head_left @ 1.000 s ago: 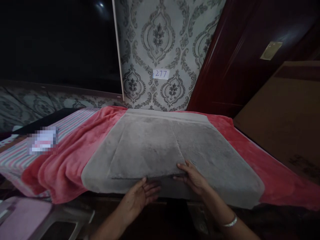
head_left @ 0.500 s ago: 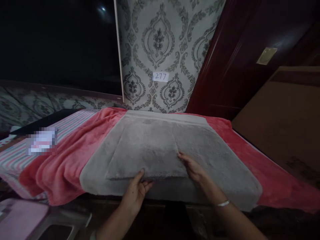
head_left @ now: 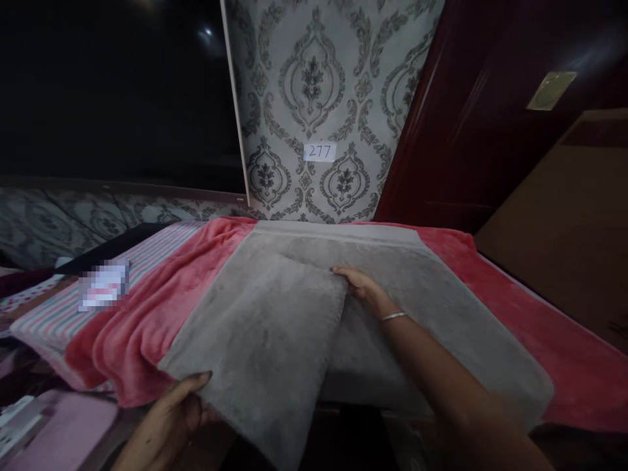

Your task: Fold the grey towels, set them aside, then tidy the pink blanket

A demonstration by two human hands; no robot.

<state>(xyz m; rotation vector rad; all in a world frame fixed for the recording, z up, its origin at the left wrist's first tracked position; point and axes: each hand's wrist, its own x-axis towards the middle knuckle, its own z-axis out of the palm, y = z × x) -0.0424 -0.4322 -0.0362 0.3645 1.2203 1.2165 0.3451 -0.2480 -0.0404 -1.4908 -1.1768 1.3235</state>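
A rectangular piece of grey plush fabric [head_left: 265, 314] is held between my two hands, partly lifted and turned at an angle. My left hand [head_left: 179, 409] pinches its near left edge, thumb on top. My right hand [head_left: 363, 284] grips its far right corner; a bangle circles that wrist. Beneath it lies a larger grey plush cloth [head_left: 422, 327] with a pale strip along its back edge. The front corner of the held piece hangs past the front edge of the surface.
A red plush blanket [head_left: 132, 327] lies under the grey cloth, showing on both sides. At left are a striped cloth [head_left: 161, 248] and a pink flat item [head_left: 73, 425]. Behind are a dark screen [head_left: 112, 91] and a wall label [head_left: 320, 152]. A cardboard panel [head_left: 564, 216] leans at right.
The grey fabric piece has been raised off the larger cloth and turned, one corner now pointing down toward me. My left hand moved left and nearer; my right hand moved slightly farther away.
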